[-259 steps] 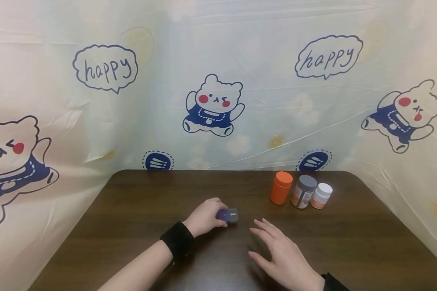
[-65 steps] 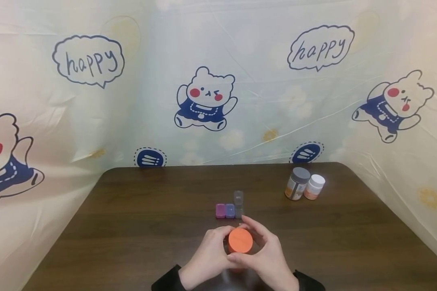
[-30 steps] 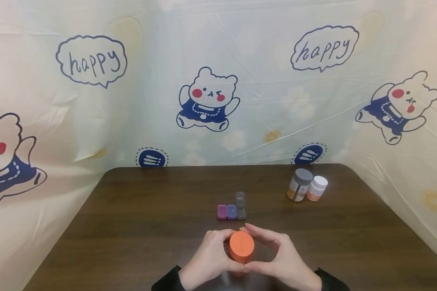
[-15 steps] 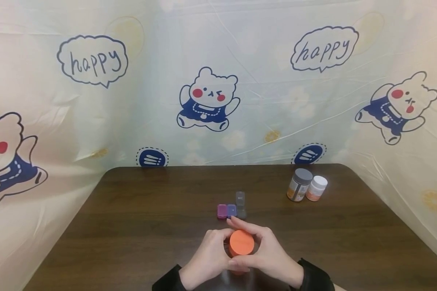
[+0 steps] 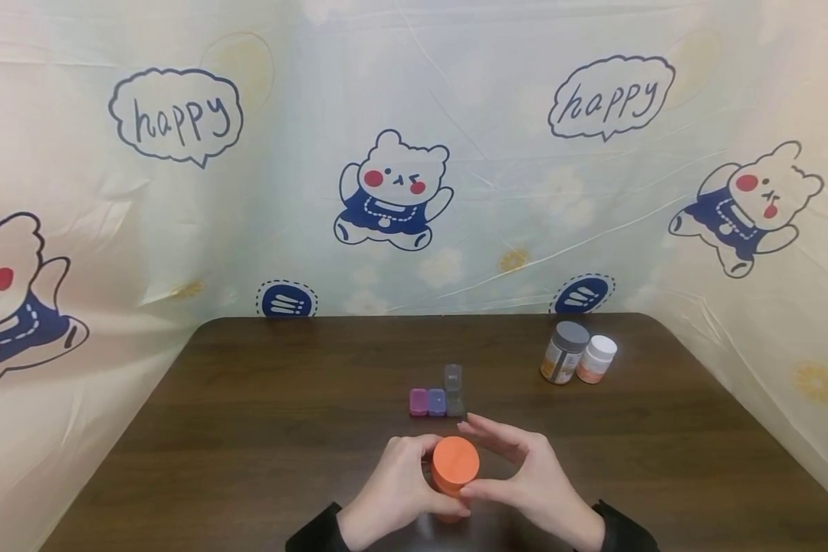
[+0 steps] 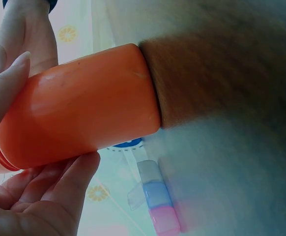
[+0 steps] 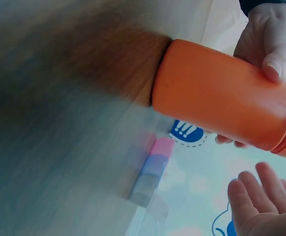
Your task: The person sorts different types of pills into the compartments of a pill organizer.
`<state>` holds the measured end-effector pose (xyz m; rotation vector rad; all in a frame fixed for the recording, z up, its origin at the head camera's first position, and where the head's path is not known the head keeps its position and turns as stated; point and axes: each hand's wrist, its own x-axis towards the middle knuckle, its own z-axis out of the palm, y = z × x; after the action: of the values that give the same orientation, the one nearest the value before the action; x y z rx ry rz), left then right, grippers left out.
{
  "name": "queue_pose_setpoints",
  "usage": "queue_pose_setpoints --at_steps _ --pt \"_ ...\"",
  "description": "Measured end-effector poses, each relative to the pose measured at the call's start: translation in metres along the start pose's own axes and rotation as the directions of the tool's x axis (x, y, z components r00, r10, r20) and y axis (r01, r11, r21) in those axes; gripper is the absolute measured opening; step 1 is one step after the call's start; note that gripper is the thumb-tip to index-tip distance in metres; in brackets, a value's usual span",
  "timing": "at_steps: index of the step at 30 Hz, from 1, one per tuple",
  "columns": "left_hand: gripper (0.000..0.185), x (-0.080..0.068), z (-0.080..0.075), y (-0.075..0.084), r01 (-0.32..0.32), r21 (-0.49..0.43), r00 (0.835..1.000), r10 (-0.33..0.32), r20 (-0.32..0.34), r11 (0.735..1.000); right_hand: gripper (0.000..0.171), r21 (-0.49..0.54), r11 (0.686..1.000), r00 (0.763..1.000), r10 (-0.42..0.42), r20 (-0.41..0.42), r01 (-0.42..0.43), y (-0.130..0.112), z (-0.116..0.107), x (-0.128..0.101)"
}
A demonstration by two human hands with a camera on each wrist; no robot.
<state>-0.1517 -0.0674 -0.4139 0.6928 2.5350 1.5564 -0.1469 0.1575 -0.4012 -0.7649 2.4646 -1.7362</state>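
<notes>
An orange screw-top bottle [image 5: 448,486] stands upright on the table near its front, its orange lid [image 5: 456,458] on top. My left hand [image 5: 391,488] grips the bottle's body between thumb and fingers. Around the right side of the lid, my right hand [image 5: 540,483] is spread, thumb close to the rim; in the right wrist view its fingers [image 7: 261,189] stand off the bottle. Whether the thumb touches the lid I cannot tell. Just beyond the hands lies a small pill box [image 5: 437,402] with pink, blue and grey compartments. Its grey compartment's flap [image 5: 452,376] is raised.
A jar with a grey lid [image 5: 564,353] and a smaller white-capped bottle [image 5: 596,359] stand side by side at the back right of the dark wooden table [image 5: 283,399]. A curtain printed with cartoon bears [image 5: 393,192] hangs behind and at both sides.
Half a second ago my right fingers wrapped the lid; now they are spread away from it. Earlier, the pill box was put down and its flap raised, and the orange bottle came forward.
</notes>
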Motion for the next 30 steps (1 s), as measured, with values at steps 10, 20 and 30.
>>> queue_pose_setpoints --at_steps 10,20,30 --pt "0.051 0.0 0.001 -0.001 -0.013 -0.021 1.0 0.013 0.001 1.0 0.062 0.014 0.998 0.988 -0.063 0.143 0.062 0.004 -0.003 0.004" --pt "0.049 0.002 0.002 0.0 -0.046 0.058 0.999 0.047 -0.005 0.997 0.078 0.106 0.992 0.979 -0.088 0.186 0.07 0.005 0.014 0.017" --pt "0.05 -0.001 0.0 -0.001 -0.066 0.019 0.998 0.067 -0.013 0.998 0.071 0.124 0.991 0.977 -0.066 0.204 0.041 0.0 0.021 0.026"
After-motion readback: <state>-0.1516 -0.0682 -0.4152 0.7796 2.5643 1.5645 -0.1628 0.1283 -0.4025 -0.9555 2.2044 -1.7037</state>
